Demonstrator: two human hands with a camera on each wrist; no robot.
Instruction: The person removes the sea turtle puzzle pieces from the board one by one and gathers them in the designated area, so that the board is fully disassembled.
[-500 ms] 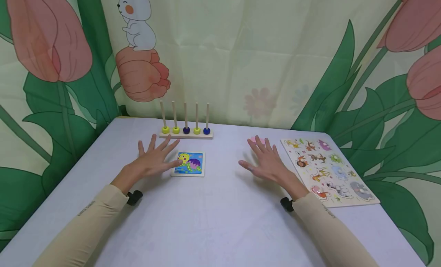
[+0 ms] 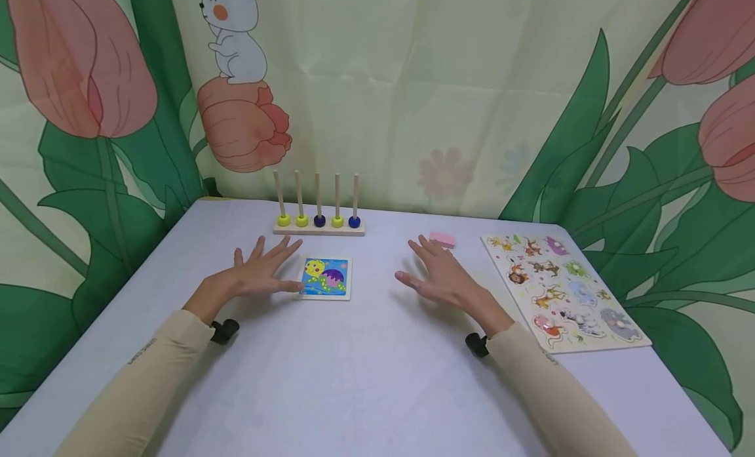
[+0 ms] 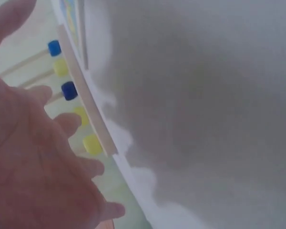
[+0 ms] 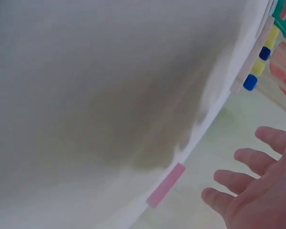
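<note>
My left hand (image 2: 250, 278) hovers over the table with its fingers spread, and nothing is in its grasp. Its thumb tip overlaps the left edge of a small square turtle picture puzzle (image 2: 331, 278) in the head view. Held in the air on the other side, my right hand (image 2: 445, 278) also has its fingers spread and grips nothing. Just beyond its fingertips lies a pink block (image 2: 442, 239), seen too in the right wrist view as a pink bar (image 4: 166, 185). Both wrist views show shadows on the tabletop below the hands.
A wooden peg stand (image 2: 319, 230) with yellow and blue beads stands at the back left. An animal puzzle board (image 2: 519, 299) lies at the right edge of the white table (image 2: 354, 378). Behind hangs a tulip-and-rabbit printed curtain (image 2: 377, 103).
Both hands have shifted slightly left, with fingers still spread. More of the turtle puzzle and the pink block shows now. The objects on the table have stayed in place.
</note>
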